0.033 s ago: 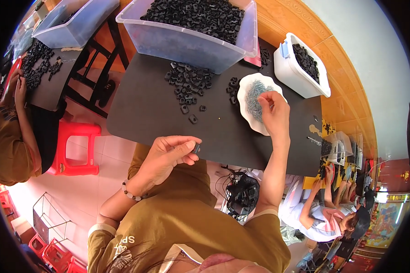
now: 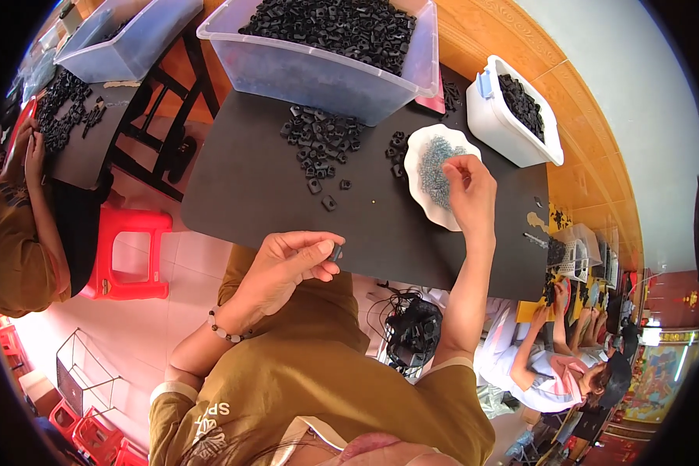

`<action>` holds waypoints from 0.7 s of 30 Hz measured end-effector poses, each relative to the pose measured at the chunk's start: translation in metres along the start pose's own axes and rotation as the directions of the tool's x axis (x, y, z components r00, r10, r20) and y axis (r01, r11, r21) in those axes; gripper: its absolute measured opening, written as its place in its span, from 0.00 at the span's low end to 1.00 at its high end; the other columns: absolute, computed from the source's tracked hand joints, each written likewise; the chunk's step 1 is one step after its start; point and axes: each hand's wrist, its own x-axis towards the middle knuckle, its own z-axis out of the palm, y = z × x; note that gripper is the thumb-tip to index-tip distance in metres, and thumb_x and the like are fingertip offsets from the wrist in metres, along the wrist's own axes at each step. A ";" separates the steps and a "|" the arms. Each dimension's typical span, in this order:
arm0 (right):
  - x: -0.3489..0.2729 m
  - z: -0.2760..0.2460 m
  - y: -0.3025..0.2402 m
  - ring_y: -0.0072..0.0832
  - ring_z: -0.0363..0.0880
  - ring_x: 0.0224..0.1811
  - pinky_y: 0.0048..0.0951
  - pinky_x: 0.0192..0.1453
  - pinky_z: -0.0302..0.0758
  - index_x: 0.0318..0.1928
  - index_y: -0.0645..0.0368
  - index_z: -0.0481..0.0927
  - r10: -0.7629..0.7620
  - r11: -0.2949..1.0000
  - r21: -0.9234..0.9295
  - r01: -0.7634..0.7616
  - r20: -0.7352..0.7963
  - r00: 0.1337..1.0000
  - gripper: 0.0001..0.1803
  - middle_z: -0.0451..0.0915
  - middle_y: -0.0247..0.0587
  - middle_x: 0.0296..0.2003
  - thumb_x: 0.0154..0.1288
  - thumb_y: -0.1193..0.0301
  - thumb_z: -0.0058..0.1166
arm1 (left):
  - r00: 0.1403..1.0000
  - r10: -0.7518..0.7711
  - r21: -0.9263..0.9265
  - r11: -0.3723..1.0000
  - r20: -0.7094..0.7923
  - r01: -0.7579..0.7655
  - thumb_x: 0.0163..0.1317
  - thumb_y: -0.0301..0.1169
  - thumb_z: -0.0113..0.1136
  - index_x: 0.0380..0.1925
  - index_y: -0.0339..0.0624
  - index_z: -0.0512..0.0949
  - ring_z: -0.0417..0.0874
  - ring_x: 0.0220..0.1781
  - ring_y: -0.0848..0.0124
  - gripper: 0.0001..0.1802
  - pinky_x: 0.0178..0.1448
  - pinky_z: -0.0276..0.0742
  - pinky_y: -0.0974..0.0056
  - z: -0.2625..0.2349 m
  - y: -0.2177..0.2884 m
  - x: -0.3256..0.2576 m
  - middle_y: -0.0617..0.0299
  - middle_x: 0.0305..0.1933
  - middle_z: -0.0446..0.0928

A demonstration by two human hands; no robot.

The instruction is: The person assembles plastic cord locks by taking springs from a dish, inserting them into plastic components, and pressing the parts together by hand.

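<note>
Near the table's front edge, my left hand (image 2: 283,268) pinches a small black plastic part (image 2: 335,253) between thumb and fingers. My right hand (image 2: 474,194) is over a white scalloped dish (image 2: 417,175), its fingertips drawn together at a heap of tiny silvery-blue coiled pieces, like small springs (image 2: 436,159). Whatever those fingertips hold is too small or hidden to make out. A pile of black plastic parts (image 2: 318,140) lies on the dark table (image 2: 248,171), with a few loose ones in front of it. More black parts (image 2: 398,154) sit beside the dish.
A large clear bin (image 2: 311,87) full of black parts stands at the back. To its right is a white tub (image 2: 505,132) of black pieces. A red stool (image 2: 132,221) and a co-worker's hands (image 2: 35,151) are at the left. Other people (image 2: 555,365) work at the right.
My right hand has shifted very slightly to the right over the dish. My left hand stays in place with the black plastic part.
</note>
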 end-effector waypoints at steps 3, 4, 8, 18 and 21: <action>-0.002 -0.004 0.001 0.22 0.76 0.31 0.27 0.40 0.74 0.40 0.64 0.81 0.101 0.981 0.170 -0.095 -0.026 0.995 0.06 0.83 0.37 0.32 0.71 0.73 0.60 | 1.000 -0.017 -0.019 1.000 0.011 0.017 0.72 0.32 0.65 0.52 0.34 0.84 0.86 0.39 0.76 0.15 0.46 0.84 0.71 0.004 0.001 0.002 0.61 0.43 0.84; -0.003 -0.005 0.002 0.18 0.74 0.31 0.24 0.40 0.73 0.42 0.64 0.81 0.107 0.973 0.207 -0.098 -0.036 0.994 0.07 0.82 0.35 0.32 0.73 0.72 0.59 | 1.000 -0.018 -0.018 1.000 0.012 0.018 0.72 0.32 0.65 0.52 0.34 0.84 0.86 0.39 0.76 0.15 0.46 0.84 0.71 0.005 0.000 0.004 0.61 0.43 0.84; -0.009 -0.003 0.011 0.17 0.74 0.33 0.22 0.41 0.73 0.42 0.64 0.80 0.151 0.951 0.274 -0.141 -0.015 0.988 0.07 0.81 0.32 0.32 0.75 0.71 0.57 | 0.999 -0.023 -0.033 0.999 0.048 0.025 0.71 0.30 0.65 0.53 0.35 0.83 0.86 0.41 0.75 0.15 0.49 0.84 0.70 0.010 -0.002 0.008 0.59 0.45 0.84; -0.053 0.011 -0.031 0.18 0.71 0.32 0.21 0.39 0.69 0.41 0.61 0.79 -0.062 0.460 0.834 -0.303 0.371 0.927 0.12 0.79 0.33 0.35 0.76 0.64 0.59 | 0.995 0.075 -0.060 0.996 0.069 -0.071 0.71 0.31 0.65 0.56 0.34 0.82 0.86 0.45 0.74 0.17 0.51 0.84 0.70 0.016 -0.009 0.018 0.58 0.46 0.85; -0.069 0.017 -0.046 0.17 0.72 0.33 0.20 0.40 0.70 0.42 0.61 0.79 -0.118 0.436 0.841 -0.319 0.405 0.907 0.14 0.79 0.34 0.37 0.75 0.62 0.60 | 0.994 0.068 -0.073 0.995 0.090 -0.061 0.71 0.31 0.65 0.56 0.34 0.82 0.86 0.45 0.75 0.17 0.51 0.84 0.70 0.017 -0.007 0.016 0.57 0.47 0.85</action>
